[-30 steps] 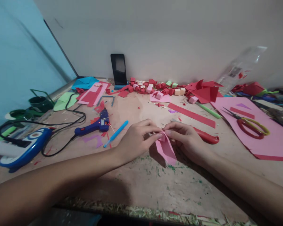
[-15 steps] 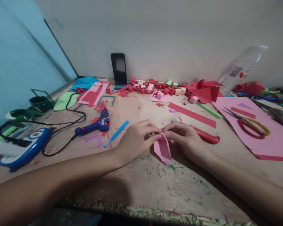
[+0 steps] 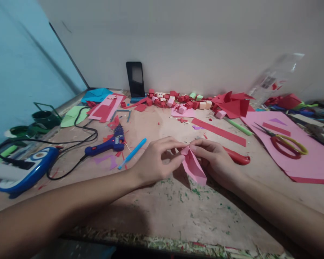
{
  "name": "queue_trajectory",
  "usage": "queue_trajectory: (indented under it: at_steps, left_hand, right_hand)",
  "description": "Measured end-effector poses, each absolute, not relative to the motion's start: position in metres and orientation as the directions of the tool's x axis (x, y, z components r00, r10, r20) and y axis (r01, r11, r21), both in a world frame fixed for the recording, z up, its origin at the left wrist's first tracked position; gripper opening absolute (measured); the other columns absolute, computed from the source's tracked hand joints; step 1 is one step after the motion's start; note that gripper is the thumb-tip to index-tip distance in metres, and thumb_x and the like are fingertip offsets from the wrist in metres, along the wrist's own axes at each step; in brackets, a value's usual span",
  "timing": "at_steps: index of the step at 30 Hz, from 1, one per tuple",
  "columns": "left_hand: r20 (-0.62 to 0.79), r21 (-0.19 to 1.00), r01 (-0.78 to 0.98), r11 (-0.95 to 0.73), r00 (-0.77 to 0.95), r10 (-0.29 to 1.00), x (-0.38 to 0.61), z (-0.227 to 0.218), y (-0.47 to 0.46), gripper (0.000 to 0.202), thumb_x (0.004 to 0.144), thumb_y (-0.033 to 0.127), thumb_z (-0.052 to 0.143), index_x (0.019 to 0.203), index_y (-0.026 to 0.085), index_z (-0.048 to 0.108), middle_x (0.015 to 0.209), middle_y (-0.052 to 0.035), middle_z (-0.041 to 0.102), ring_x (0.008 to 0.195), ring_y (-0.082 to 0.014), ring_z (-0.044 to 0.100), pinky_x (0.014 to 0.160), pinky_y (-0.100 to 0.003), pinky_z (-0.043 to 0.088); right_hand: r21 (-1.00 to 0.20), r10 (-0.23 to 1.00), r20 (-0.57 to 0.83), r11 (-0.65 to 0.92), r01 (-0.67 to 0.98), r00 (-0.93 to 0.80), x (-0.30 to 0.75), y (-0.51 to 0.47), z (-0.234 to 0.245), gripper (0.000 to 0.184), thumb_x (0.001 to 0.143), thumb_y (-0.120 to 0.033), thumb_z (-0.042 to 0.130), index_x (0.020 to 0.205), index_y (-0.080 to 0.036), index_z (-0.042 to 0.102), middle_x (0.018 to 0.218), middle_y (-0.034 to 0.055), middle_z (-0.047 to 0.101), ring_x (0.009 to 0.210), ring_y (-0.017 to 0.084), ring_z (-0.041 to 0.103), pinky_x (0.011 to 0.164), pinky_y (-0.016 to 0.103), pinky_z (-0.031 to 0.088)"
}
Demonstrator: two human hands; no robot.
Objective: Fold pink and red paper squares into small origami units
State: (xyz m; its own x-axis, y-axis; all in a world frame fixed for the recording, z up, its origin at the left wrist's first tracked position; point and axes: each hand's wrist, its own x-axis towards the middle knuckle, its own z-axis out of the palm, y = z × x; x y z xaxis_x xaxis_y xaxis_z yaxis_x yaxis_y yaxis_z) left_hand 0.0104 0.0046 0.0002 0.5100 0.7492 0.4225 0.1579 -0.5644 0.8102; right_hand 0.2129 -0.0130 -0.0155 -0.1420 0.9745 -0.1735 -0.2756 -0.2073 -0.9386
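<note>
A small folded pink paper piece (image 3: 194,167) is held up just above the worn wooden table (image 3: 178,208). My left hand (image 3: 156,162) pinches its upper left edge with thumb and fingers closed. My right hand (image 3: 216,158) pinches the top right of the same piece, fingers curled. The paper's lower end points down and to the right, toward me. Both forearms rest low over the table's near edge.
A blue glue gun (image 3: 108,144) with black cord and a blue pen (image 3: 132,153) lie to the left. A red-handled cutter (image 3: 236,156) lies behind my right hand. Scissors (image 3: 284,142) rest on a pink sheet (image 3: 302,154). Small paper cubes (image 3: 183,100) and a phone (image 3: 135,79) line the wall.
The pink paper piece has swung so its lower end points more to the right, and my left fingers have shifted their pinch on its edge. Both hands stay in the same spot.
</note>
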Motion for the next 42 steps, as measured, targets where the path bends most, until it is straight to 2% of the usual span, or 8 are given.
queue_trajectory:
  at_steps: [3,8,14,18,26,33,37,42]
  left_hand:
    - [0.402,0.81,0.2,-0.552,0.496,0.77,0.012,-0.001,0.004,0.021,0.087,0.015,0.073,0.108,0.013,0.077,0.1,-0.0073,0.074,0.08,-0.0154,0.066,0.074,-0.028,0.054]
    - [0.393,0.782,0.296,-0.549,0.45,0.802,0.012,-0.007,0.008,0.01,0.094,0.014,0.068,0.09,0.015,0.077,0.089,-0.0035,0.076,0.081,-0.0151,0.068,0.073,-0.026,0.05]
    - [0.418,0.696,0.39,-0.602,0.462,0.782,0.011,-0.009,0.007,0.013,0.095,0.015,0.067,0.085,0.017,0.076,0.087,-0.0027,0.077,0.081,-0.0166,0.069,0.074,-0.028,0.05]
    - [0.43,0.62,0.453,-0.64,0.486,0.761,0.011,-0.01,0.005,0.01,0.092,0.014,0.068,0.085,0.016,0.074,0.085,-0.0029,0.075,0.081,-0.0176,0.068,0.075,-0.029,0.05]
    - [0.477,0.478,0.479,-0.737,0.563,0.675,0.012,-0.014,0.003,0.01,0.093,0.016,0.067,0.087,0.013,0.074,0.084,-0.0048,0.074,0.079,-0.0192,0.065,0.075,-0.032,0.048]
    - [0.405,0.687,0.359,-0.632,0.533,0.743,0.012,-0.006,0.005,0.01,0.094,0.018,0.068,0.088,0.015,0.075,0.085,-0.0034,0.074,0.079,-0.0161,0.066,0.074,-0.028,0.049]
    - [0.346,0.823,0.23,-0.519,0.52,0.781,0.012,-0.001,0.007,0.01,0.094,0.017,0.067,0.095,0.016,0.076,0.093,-0.0045,0.077,0.083,-0.0158,0.069,0.075,-0.027,0.052]
    - [0.326,0.854,0.21,-0.476,0.497,0.804,0.013,-0.001,0.01,0.007,0.089,0.015,0.073,0.092,0.018,0.078,0.094,-0.0034,0.079,0.085,-0.0163,0.07,0.077,-0.028,0.052]
  right_hand:
    - [-0.937,0.975,-0.163,-0.201,-0.285,-0.153,0.213,-0.012,-0.016,0.022,0.076,-0.034,0.091,0.082,-0.019,0.076,0.073,-0.001,0.07,0.062,0.01,0.059,0.059,0.021,0.044]
    - [-0.962,0.969,-0.147,-0.187,-0.199,-0.196,0.213,-0.012,-0.02,0.022,0.079,-0.037,0.088,0.081,-0.019,0.075,0.078,-0.0005,0.07,0.069,0.011,0.061,0.063,0.022,0.047]
    - [-0.998,0.982,-0.016,-0.003,0.07,-0.187,0.211,-0.017,-0.011,0.023,0.087,-0.044,0.076,0.087,-0.021,0.076,0.079,0.0023,0.07,0.073,0.017,0.062,0.067,0.029,0.05]
    - [-0.956,0.977,0.075,0.126,0.263,-0.198,0.206,-0.02,-0.007,0.015,0.084,-0.036,0.075,0.086,-0.022,0.073,0.089,0.0051,0.075,0.082,0.022,0.068,0.074,0.034,0.053]
    - [-0.824,0.947,0.258,0.319,0.468,-0.191,0.202,-0.029,-0.012,0.012,0.085,-0.018,0.06,0.088,-0.022,0.071,0.083,0.0041,0.075,0.072,0.021,0.068,0.064,0.033,0.049]
    - [-0.856,0.97,0.21,0.242,0.457,-0.12,0.202,-0.027,-0.011,0.016,0.089,-0.03,0.064,0.084,-0.021,0.077,0.07,0.0043,0.075,0.058,0.02,0.065,0.056,0.033,0.047]
    - [-0.934,0.984,0.165,0.176,0.311,-0.061,0.208,-0.019,-0.011,0.013,0.082,-0.034,0.074,0.079,-0.023,0.08,0.084,0.0057,0.081,0.075,0.025,0.073,0.068,0.037,0.056]
    - [-0.961,0.979,0.182,0.198,0.195,-0.097,0.213,-0.014,-0.01,0.008,0.081,-0.033,0.078,0.076,-0.026,0.081,0.089,0.0053,0.08,0.088,0.025,0.073,0.084,0.041,0.058]
